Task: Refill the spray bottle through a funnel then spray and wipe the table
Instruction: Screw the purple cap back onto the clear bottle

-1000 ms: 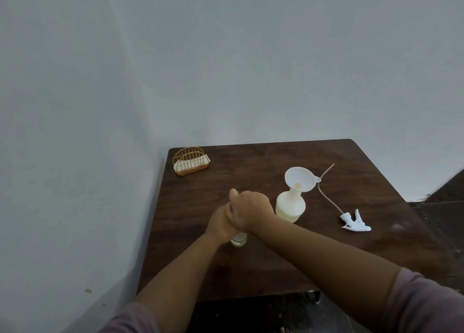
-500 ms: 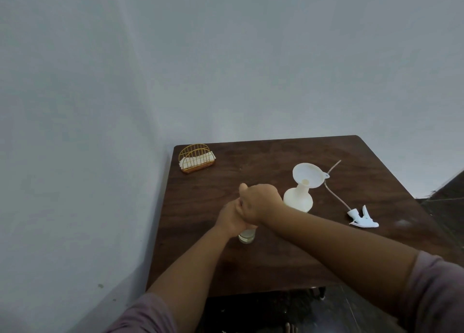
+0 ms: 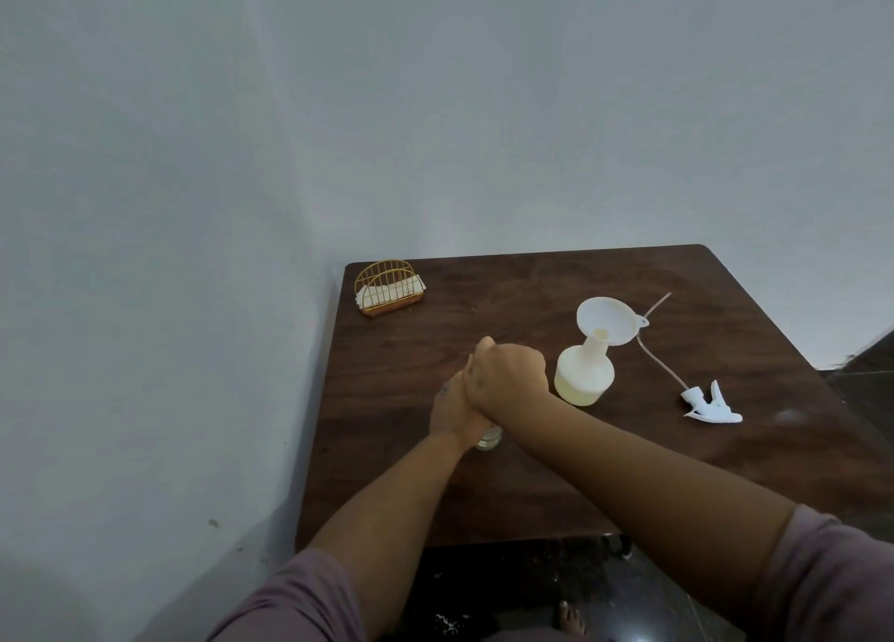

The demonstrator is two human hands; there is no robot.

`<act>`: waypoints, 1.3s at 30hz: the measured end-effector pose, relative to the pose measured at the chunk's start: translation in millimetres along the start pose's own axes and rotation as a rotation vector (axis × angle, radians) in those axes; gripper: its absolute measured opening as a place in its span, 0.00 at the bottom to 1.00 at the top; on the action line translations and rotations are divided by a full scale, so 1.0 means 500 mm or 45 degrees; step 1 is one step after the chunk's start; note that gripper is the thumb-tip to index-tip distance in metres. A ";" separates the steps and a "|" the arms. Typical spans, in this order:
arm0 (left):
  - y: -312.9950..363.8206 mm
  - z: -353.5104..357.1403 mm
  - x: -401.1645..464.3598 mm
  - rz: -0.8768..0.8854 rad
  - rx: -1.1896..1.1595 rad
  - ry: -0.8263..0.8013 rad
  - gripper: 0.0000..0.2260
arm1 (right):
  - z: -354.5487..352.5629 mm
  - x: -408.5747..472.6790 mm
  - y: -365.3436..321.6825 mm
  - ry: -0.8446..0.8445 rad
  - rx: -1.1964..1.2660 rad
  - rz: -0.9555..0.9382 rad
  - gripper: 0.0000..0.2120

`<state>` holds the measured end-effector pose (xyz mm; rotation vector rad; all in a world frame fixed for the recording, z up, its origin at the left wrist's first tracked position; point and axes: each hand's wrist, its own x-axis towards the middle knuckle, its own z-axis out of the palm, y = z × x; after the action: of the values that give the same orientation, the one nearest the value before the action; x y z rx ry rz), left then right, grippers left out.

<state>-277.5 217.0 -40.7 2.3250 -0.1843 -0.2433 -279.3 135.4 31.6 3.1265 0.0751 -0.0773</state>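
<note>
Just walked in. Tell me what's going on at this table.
A person is working with both hands on a small clear container near the table's front edge: the left hand holds it and the right hand grips its top, which is hidden. Beside them the spray bottle stands upright, partly filled, with the white funnel in its neck. Its trigger sprayer lies apart on the table. A wire napkin holder sits at the far corner.

Home corner: wooden table, napkin holder, bare walls.
</note>
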 end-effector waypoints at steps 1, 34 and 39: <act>0.002 -0.002 0.000 -0.008 0.006 -0.014 0.21 | 0.000 0.000 0.004 0.015 0.030 -0.003 0.14; 0.103 -0.177 0.360 0.031 -0.325 0.140 0.23 | -0.166 0.413 0.181 -0.160 0.744 -0.325 0.30; 0.112 -0.186 0.503 0.029 -0.214 0.209 0.26 | -0.142 0.538 0.175 -0.077 0.754 -0.380 0.32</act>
<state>-14.8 191.4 33.2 2.1628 -0.1041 -0.0538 -3.1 61.7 90.2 3.6630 0.6291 -0.2374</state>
